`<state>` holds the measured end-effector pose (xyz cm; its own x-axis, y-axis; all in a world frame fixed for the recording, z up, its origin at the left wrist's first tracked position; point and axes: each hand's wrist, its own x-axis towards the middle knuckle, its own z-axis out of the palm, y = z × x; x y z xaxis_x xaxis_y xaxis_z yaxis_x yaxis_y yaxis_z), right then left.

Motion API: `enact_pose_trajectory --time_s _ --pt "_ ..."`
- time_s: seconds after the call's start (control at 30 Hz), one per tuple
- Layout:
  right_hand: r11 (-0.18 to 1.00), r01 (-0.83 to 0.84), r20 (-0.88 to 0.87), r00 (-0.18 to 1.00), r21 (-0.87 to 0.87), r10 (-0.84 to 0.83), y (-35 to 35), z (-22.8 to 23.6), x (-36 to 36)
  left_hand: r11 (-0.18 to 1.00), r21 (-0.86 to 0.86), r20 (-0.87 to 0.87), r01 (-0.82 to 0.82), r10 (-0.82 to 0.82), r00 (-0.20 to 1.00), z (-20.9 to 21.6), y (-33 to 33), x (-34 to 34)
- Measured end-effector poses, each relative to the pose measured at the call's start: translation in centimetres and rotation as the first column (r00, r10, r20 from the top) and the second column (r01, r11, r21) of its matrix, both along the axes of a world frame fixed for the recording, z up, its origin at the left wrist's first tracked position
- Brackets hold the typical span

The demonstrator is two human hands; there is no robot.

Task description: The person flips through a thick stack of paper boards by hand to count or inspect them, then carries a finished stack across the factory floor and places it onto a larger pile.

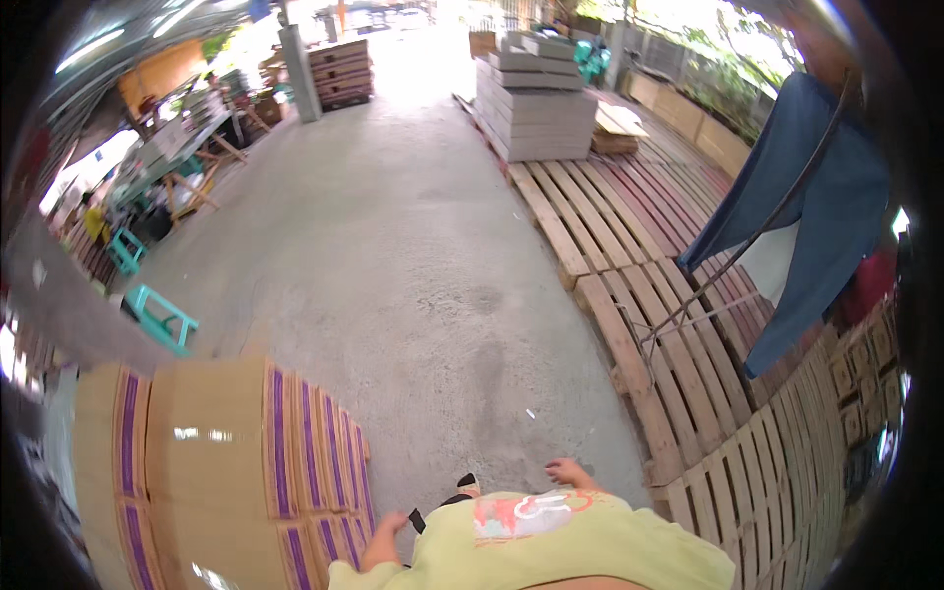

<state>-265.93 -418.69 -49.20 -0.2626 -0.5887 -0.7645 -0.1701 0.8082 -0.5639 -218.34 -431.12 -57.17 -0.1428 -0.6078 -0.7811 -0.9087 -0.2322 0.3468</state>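
Note:
My left hand (385, 533) hangs low beside a stack of large brown cartons (206, 433) with purple stripes along their edges. Its fingers point forward, loosely apart, and I see nothing in them. A small black patch shows close to its fingertips; I cannot tell what it is. On the other side of my yellow-green shirt (580, 536), my right hand (567, 473) is held out over the concrete floor (423, 295), fingers loosely apart with nothing in them. Part of a dark shoe (467, 483) shows between the hands.
Wooden pallets (659, 344) line the right side, with a blue cloth (816, 187) on a metal frame standing over them. Farther off rises a grey stack of flat boxes (539, 108). Turquoise stools (162, 320) and work tables (177, 147) stand at the left, near a concrete post (298, 74).

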Motion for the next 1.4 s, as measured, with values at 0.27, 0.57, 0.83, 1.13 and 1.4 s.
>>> enact_pose_trajectory --time_s 0.27,0.57,0.83,1.13,1.4 --pt "0.632 0.76 -0.15 0.65 0.153 -0.745 -2.4 -2.4 -14.7 0.936 -0.349 -0.466 -0.048 -0.129 0.875 12.0 -45.3 -34.8" --pt "0.75 0.593 -0.095 0.799 0.294 -0.594 -43.1 -8.9 -30.9 0.949 -0.033 -0.346 0.314 -0.305 0.887 5.8 -66.9 -41.3" --pt "0.842 -0.153 -0.192 0.98 -0.518 0.06 -103.2 3.4 -44.8 0.957 0.153 0.053 -0.247 0.241 0.969 1.7 -85.7 -41.5" --pt "0.991 -0.135 -0.106 0.985 0.0 0.134 -121.0 1.0 -58.8 0.986 -0.162 -0.078 -0.045 0.032 0.996 -1.3 -121.1 -59.4" --pt "0.752 0.658 -0.029 0.753 0.033 -0.657 -122.2 -8.3 -77.0 0.919 -0.393 -0.574 -0.01 -0.237 0.784 14.2 -159.5 -99.4"
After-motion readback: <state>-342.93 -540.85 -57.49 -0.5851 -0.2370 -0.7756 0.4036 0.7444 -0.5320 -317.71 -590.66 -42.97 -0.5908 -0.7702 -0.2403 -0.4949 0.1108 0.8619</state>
